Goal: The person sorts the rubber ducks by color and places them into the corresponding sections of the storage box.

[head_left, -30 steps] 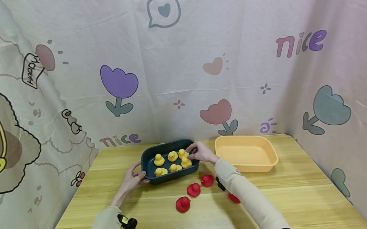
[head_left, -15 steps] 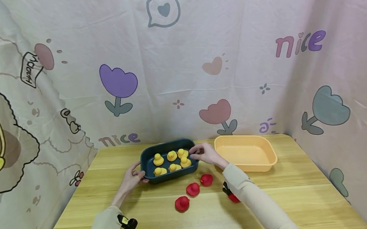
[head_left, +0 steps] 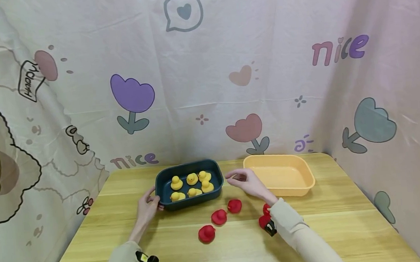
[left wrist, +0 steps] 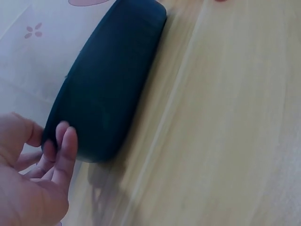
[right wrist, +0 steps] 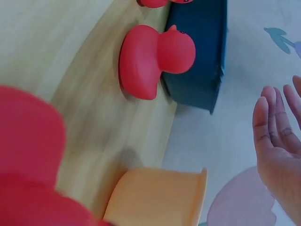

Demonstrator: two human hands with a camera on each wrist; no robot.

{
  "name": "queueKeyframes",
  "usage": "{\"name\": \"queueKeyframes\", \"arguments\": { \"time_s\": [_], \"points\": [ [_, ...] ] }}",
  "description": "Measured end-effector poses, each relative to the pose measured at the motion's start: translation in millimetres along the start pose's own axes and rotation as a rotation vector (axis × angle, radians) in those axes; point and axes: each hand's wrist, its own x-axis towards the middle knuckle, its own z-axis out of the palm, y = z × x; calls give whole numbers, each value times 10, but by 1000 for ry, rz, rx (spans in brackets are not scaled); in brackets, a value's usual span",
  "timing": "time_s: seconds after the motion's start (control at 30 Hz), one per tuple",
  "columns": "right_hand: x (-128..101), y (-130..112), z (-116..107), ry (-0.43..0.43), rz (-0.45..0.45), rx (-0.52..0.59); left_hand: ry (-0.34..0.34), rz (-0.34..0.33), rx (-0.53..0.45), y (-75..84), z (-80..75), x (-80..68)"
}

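Observation:
A dark blue plastic tub (head_left: 193, 203) with several yellow rubber ducks (head_left: 176, 183) in it lies at the back of the table. My left hand (head_left: 147, 208) holds the tub's left end, thumb and fingers at the rim, as the left wrist view also shows. Just beyond the tub's right end, my right hand (head_left: 248, 182) hovers with nothing in its fingers; they are extended and apart from the tub. Three red rubber ducks (head_left: 219, 217) sit in front of the tub. More red ducks (head_left: 264, 220) are partly hidden by the right sleeve and wrist camera.
A yellow-orange tub (head_left: 281, 191) stands at the back right, behind the right forearm, with no ducks visible in it. The wooden table (head_left: 348, 227) ends at a printed cloth backdrop (head_left: 199, 87). One red duck looms very close in the right wrist view.
The right hand has drawn out of the dark blue tub and moved right, leaving the yellow ducks inside. The left hand keeps its hold. The head view has shifted slightly.

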Motion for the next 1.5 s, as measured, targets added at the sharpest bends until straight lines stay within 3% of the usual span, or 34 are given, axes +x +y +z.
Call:
{"name": "queueKeyframes", "arguments": {
  "time_s": [0.2, 0.33, 0.53, 0.6, 0.7, 0.83, 0.97, 1.03, 1.17, 1.27, 1.43, 1.5],
  "points": [
    [-203, -26, -115, 53, 39, 28, 107, 21, 40, -58, -21, -10],
    [-326, 84, -195, 92, 47, 67, 167, -10, 71, -95, -39, -5],
    [-493, 374, -344, 169, 38, 123, 197, -42, 130, -97, -49, -10],
    [-552, 424, -401, 192, 35, 146, 200, -31, 192, -80, -47, -18],
    [-656, 459, -504, 229, 25, 175, 224, 15, 331, -58, -23, -33],
    [-797, 601, -664, 289, -33, 211, 318, 118, 499, -25, 76, -51],
    [-888, 1078, -839, 304, -166, 340, 369, 261, 551, 79, 270, -36],
    [-924, 1307, -924, 295, -218, 415, 347, 341, 552, 160, 401, -17],
    [-999, 1649, -1048, 340, -177, 461, 234, 447, 491, 338, 693, 37],
    [-1062, 1565, -1085, 363, -130, 472, 110, 443, 421, 472, 920, 84],
    [-1161, 1315, -1130, 310, -192, 544, -44, 408, 365, 656, 1303, 164],
    [-1196, 1482, -1173, 318, -205, 558, -94, 411, 372, 704, 1453, 198]
  ]
}}
